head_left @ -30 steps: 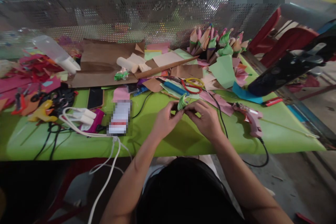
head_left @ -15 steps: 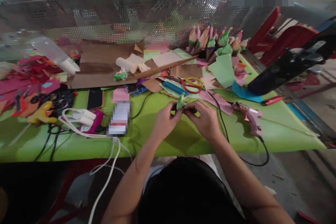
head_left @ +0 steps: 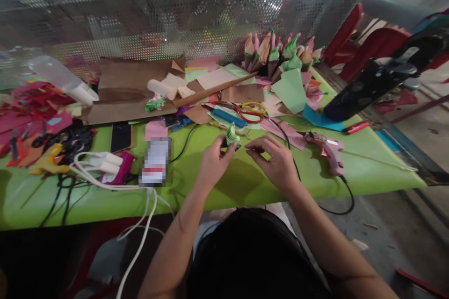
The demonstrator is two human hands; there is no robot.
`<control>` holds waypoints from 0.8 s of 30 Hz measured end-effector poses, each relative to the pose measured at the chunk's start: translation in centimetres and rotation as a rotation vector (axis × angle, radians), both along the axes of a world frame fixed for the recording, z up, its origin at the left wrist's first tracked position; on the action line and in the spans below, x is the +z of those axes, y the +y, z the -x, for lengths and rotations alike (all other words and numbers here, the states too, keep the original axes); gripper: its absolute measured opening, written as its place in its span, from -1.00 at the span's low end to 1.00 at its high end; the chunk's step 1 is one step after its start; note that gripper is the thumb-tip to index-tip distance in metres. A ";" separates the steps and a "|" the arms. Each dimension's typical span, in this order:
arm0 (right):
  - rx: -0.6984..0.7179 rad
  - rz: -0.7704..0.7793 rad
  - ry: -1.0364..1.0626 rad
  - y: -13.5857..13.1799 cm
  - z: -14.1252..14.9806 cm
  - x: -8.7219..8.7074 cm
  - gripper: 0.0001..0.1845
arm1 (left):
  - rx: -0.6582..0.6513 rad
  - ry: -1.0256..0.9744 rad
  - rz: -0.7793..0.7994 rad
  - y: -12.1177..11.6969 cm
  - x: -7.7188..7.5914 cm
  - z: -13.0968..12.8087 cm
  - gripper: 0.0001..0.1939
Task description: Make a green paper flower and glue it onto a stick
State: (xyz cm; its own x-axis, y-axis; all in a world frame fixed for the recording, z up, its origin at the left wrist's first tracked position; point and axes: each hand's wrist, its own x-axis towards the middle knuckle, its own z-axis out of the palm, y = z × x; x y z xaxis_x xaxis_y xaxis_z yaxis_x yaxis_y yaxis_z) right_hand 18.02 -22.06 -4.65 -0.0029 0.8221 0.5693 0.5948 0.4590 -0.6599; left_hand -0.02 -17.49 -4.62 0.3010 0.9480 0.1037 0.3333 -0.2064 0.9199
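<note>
My left hand [head_left: 214, 161] pinches a small green-and-white striped paper swirl [head_left: 232, 135] between thumb and fingers, above the green tabletop. The swirl stands upright, pointed at the top, and its lower part is partly hidden by my fingers. Just to the right, my right hand [head_left: 271, 161] is off the swirl, its fingers curved and the thumb and index tips slightly apart. Nothing shows between those tips. Right of this hand, a pink glue gun [head_left: 328, 149] lies on the table [head_left: 379, 173] with its black cord hanging over the front edge.
Finished paper cones with swirls [head_left: 280, 53] stand at the back. Scissors [head_left: 250, 114], a blue tool [head_left: 229, 117] and paper scraps lie beyond my hands. A phone [head_left: 154, 161], white chargers [head_left: 108, 163] and cables sit left. A dark bottle [head_left: 365, 86] stands right.
My right hand has drawn away from the swirl to the right, leaving it in my left hand. The left hand has shifted slightly left in view, as has the whole scene.
</note>
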 end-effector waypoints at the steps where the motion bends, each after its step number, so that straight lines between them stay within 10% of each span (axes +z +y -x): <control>1: 0.006 0.003 -0.010 -0.1 -0.1 0.0 -0.86 | 0.001 0.002 0.000 0.0 0.0 0.0 -0.70; 24: -0.021 0.018 -0.259 0.6 0.0 0.2 -0.76 | -0.009 -0.018 0.008 0.0 0.2 0.2 -0.68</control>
